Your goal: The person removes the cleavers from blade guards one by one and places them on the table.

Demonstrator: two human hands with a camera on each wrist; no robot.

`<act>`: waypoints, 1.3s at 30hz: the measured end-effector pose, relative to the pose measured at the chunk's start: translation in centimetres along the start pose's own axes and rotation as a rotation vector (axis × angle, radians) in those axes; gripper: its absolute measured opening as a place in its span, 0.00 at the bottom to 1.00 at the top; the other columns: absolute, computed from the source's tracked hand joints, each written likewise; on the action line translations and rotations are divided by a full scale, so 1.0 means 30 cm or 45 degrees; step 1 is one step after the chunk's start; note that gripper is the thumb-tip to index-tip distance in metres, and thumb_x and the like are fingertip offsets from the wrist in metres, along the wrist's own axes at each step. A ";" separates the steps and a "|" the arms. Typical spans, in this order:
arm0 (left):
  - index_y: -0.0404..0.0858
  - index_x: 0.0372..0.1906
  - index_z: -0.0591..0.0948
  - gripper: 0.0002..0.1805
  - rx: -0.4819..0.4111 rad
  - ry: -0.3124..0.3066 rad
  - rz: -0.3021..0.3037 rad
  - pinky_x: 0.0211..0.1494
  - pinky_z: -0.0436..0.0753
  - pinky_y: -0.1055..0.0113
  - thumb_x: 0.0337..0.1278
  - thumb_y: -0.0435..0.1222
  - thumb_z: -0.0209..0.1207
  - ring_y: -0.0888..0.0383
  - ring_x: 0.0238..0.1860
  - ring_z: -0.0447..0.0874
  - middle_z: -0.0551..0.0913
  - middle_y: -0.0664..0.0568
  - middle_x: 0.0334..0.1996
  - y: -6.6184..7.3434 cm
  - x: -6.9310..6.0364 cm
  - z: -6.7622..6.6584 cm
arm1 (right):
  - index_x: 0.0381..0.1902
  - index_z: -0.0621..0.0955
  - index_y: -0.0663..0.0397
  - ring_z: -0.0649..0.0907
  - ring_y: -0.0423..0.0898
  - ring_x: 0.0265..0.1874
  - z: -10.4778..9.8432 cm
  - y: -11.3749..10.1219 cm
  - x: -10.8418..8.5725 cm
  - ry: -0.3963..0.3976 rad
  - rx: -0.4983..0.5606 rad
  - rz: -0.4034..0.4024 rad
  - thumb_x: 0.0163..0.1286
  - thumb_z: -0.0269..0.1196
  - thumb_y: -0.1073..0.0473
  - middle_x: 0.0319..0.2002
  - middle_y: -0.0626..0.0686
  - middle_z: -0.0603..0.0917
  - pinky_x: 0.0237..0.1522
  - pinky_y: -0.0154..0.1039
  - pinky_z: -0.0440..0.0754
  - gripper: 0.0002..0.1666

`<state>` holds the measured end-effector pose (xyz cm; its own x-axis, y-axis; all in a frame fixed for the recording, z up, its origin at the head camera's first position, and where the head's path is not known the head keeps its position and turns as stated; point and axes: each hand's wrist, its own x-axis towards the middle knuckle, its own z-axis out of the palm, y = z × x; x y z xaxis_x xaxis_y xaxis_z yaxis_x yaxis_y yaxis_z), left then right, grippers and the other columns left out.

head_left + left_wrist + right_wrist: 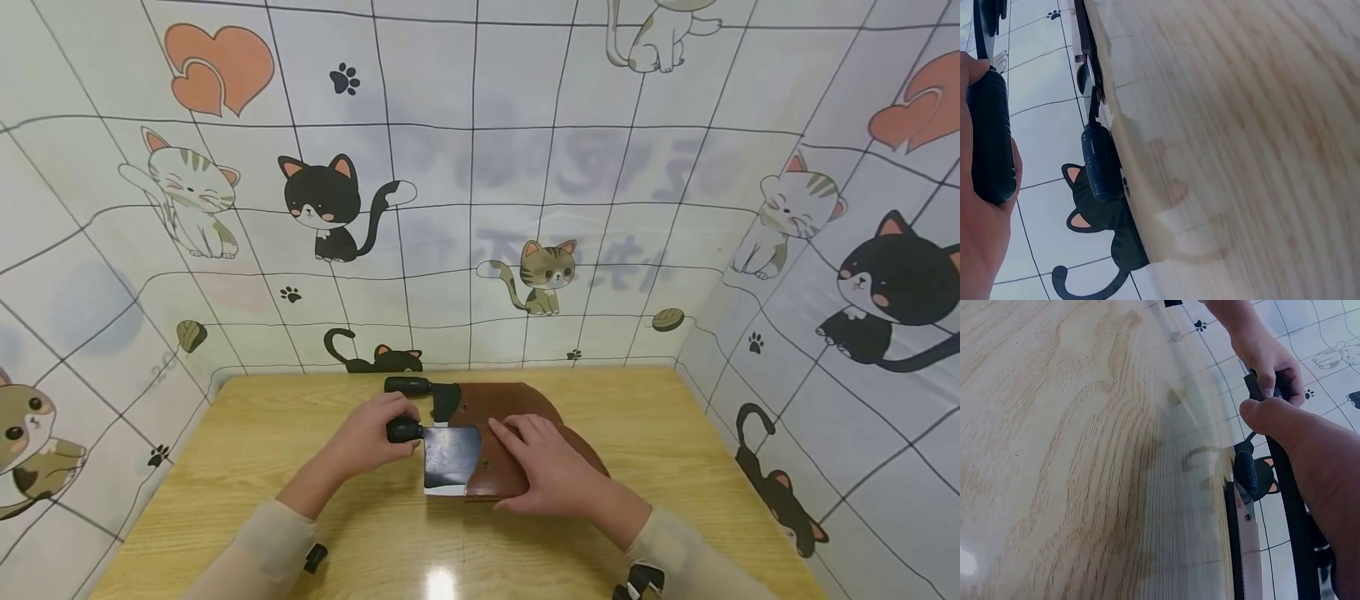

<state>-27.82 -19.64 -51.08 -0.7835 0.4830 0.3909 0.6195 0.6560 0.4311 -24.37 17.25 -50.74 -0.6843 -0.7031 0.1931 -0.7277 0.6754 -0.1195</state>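
My left hand (378, 433) (982, 231) grips the black handle (403, 429) (991, 137) of a cleaver. Its broad blade (450, 457) shows bare beside the handle, and its far part is inside a brown sheath (498, 471). My right hand (551, 471) (1329, 469) holds that sheath, fingers over its upper face and thumb at the near edge. In the right wrist view the sheath (1291, 506) is seen edge-on, raised off the table.
Behind lies a second cleaver, its black handle (407, 385) (1100, 162) (1245, 472) pointing left and its blade partly in another brown sheath (517, 398). Under both is a wooden table (300, 408). Cat-patterned sheeting (450, 167) stands behind and at both sides.
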 end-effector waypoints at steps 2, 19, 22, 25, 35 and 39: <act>0.54 0.48 0.85 0.18 0.012 -0.005 -0.013 0.48 0.85 0.57 0.56 0.42 0.81 0.61 0.44 0.80 0.81 0.66 0.43 -0.009 -0.008 0.002 | 0.90 0.61 0.51 0.72 0.55 0.74 0.002 0.005 -0.006 0.015 -0.006 -0.001 0.60 0.76 0.20 0.75 0.56 0.72 0.78 0.60 0.69 0.73; 0.51 0.51 0.88 0.18 -0.089 -0.007 -0.096 0.53 0.87 0.51 0.59 0.38 0.81 0.58 0.49 0.84 0.84 0.62 0.48 -0.015 -0.036 0.000 | 0.89 0.62 0.49 0.70 0.55 0.75 0.001 0.011 -0.019 -0.010 0.060 0.062 0.55 0.79 0.19 0.76 0.54 0.72 0.79 0.60 0.68 0.76; 0.51 0.51 0.88 0.18 -0.113 -0.005 -0.105 0.54 0.88 0.51 0.58 0.38 0.82 0.57 0.49 0.85 0.84 0.62 0.48 -0.026 -0.039 -0.002 | 0.90 0.62 0.47 0.69 0.55 0.76 0.001 0.017 -0.024 -0.010 0.119 0.085 0.53 0.82 0.22 0.77 0.53 0.71 0.78 0.62 0.68 0.76; 0.51 0.50 0.88 0.18 -0.116 -0.002 -0.126 0.54 0.88 0.52 0.57 0.38 0.83 0.58 0.49 0.85 0.85 0.63 0.49 -0.035 -0.044 -0.005 | 0.90 0.63 0.47 0.69 0.54 0.77 0.002 0.026 -0.028 -0.014 0.136 0.100 0.52 0.83 0.22 0.78 0.53 0.71 0.77 0.63 0.69 0.77; 0.51 0.50 0.89 0.18 -0.133 -0.029 -0.192 0.55 0.87 0.53 0.57 0.39 0.82 0.58 0.50 0.85 0.84 0.64 0.49 -0.047 -0.053 -0.016 | 0.89 0.64 0.48 0.69 0.55 0.77 0.005 0.039 -0.038 -0.016 0.164 0.124 0.49 0.84 0.22 0.78 0.53 0.71 0.75 0.63 0.70 0.78; 0.45 0.52 0.89 0.18 -0.128 -0.028 -0.209 0.54 0.87 0.52 0.57 0.37 0.82 0.56 0.50 0.85 0.84 0.63 0.49 -0.053 -0.060 -0.024 | 0.89 0.64 0.49 0.69 0.55 0.76 0.000 0.045 -0.047 -0.008 0.166 0.137 0.49 0.86 0.25 0.78 0.53 0.71 0.74 0.64 0.71 0.77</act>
<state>-27.35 -21.97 -51.87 -0.8747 0.3877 0.2910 0.4840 0.6665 0.5670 -24.39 19.15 -51.18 -0.7587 -0.6297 0.1666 -0.6496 0.7127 -0.2648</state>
